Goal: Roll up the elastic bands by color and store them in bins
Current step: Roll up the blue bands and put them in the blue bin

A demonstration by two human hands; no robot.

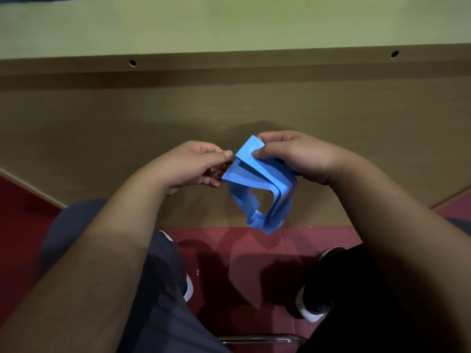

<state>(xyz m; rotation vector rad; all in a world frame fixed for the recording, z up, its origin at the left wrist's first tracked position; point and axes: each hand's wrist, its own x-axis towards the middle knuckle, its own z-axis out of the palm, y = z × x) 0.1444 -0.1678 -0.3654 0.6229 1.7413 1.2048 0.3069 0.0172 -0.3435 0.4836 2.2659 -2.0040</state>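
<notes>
So the blue elastic band [254, 169] is up in the air in front of the brown panel [153, 118]. The right hand [298, 156] has its grip pinched on the folded top. The left hand [193, 164] grip pinches the left corner, and the rest dangles in loose loops.

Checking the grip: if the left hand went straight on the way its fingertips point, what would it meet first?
The blue elastic band: its folded left edge lies just ahead of the left hand, apparently touching it. Beyond it comes the right hand, pinching the band's top.
</notes>
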